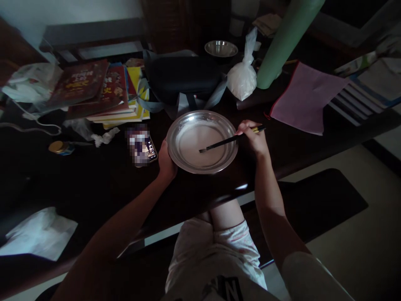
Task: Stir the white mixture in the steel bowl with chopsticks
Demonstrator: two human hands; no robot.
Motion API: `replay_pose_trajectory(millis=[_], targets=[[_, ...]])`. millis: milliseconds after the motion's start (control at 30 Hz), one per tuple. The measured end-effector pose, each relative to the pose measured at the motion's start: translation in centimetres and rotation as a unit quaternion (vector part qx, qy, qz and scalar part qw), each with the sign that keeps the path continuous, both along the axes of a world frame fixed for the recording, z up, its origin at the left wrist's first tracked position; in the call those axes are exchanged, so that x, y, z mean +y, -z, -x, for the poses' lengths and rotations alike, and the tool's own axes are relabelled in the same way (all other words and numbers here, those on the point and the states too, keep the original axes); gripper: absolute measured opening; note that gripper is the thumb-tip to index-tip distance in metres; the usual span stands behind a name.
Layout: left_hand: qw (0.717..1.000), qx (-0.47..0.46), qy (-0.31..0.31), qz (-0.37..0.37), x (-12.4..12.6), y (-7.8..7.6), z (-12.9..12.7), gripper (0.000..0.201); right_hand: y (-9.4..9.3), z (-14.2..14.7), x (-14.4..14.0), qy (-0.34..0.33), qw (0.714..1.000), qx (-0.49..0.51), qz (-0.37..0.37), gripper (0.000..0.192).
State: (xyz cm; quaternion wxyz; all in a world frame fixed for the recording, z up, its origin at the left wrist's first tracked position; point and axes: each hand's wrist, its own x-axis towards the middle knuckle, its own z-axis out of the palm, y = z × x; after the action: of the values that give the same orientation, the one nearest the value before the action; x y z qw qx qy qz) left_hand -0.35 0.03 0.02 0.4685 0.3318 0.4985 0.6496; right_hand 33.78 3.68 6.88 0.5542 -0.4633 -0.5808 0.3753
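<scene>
- We see the left hand [166, 161] clasped on the left rim of a round steel plate [219, 167], thumb over the edge; we judge this grip keeps the plate from sliding or turning on the dark table [103, 184].
- The right hand [252, 138] is closed around a pair of dark chopsticks [227, 141] near their upper end, in a pinching grip.
- The plate sits near the table's front edge, directly ahead of the person's lap, and holds a thin pale, milky layer; what the layer is we cannot tell.
- The chopsticks' long axis runs from upper right to lower left. Their gold-banded butt points right, past the hand, and the tips point left and slightly down into the plate's middle, touching or just above the pale layer.
- The low slant likely lets the tips sweep the shallow base.
- Just left of the plate lies a phone [142, 146]; behind it stand a tied bag of white powder [242, 79], a small steel bowl [221, 48] and a stack of books [103, 94].
</scene>
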Motion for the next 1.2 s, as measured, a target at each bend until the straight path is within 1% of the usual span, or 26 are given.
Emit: replay_pose_trajectory(millis=[67,200,233,367,400,567,733,900,933,1033,1067,1100,1200], targets=[[1.0,0.005,0.002,-0.002,-0.03,-0.07,0.14,0.058,-0.04,0.06,-0.01,-0.015,1.0,-0.014,0.004,0.075],[1.0,0.014,-0.007,-0.001,-0.1,0.03,0.31,0.059,-0.01,-0.02,-0.04,0.03,0.999,0.009,-0.01,0.077],[1.0,0.013,-0.008,-0.001,-0.1,0.09,0.33,0.06,0.01,-0.03,-0.05,0.032,0.999,0.015,-0.014,0.078],[1.0,0.007,0.001,-0.002,-0.05,0.27,0.36,0.062,-0.09,0.1,-0.03,-0.019,1.0,-0.004,-0.003,0.077],[1.0,0.008,0.004,-0.002,-0.02,0.29,0.37,0.062,-0.15,0.11,-0.01,-0.022,1.0,-0.01,0.001,0.077],[1.0,-0.012,-0.003,0.008,0.14,0.31,0.4,0.056,-0.37,-0.07,-0.01,0.028,1.0,0.008,-0.008,0.084],[1.0,-0.01,0.008,0.008,0.13,0.5,0.45,0.054,-0.29,0.17,-0.05,-0.02,1.0,-0.006,0.0,0.078],[1.0,-0.026,-0.016,-0.004,0.15,0.74,0.09,0.055,0.03,-0.14,0.02,0.046,0.999,0.014,-0.009,0.075],[1.0,-0.022,-0.015,-0.005,0.16,0.78,0.1,0.056,0.07,-0.18,0.03,0.041,0.999,0.012,-0.007,0.075],[1.0,0.0,0.004,-0.007,0.15,0.8,0.32,0.061,0.12,-0.17,0.06,-0.013,1.0,-0.009,0.008,0.075],[1.0,0.004,0.009,-0.006,0.14,0.76,0.4,0.062,0.12,-0.18,0.07,-0.022,1.0,-0.013,0.011,0.074],[1.0,0.004,0.01,-0.003,0.13,0.69,0.44,0.061,0.13,-0.2,0.09,-0.02,1.0,-0.013,0.011,0.073],[1.0,-0.007,-0.001,0.007,0.12,0.38,0.33,0.057,0.14,-0.35,0.11,0.026,1.0,0.006,-0.004,0.071]])
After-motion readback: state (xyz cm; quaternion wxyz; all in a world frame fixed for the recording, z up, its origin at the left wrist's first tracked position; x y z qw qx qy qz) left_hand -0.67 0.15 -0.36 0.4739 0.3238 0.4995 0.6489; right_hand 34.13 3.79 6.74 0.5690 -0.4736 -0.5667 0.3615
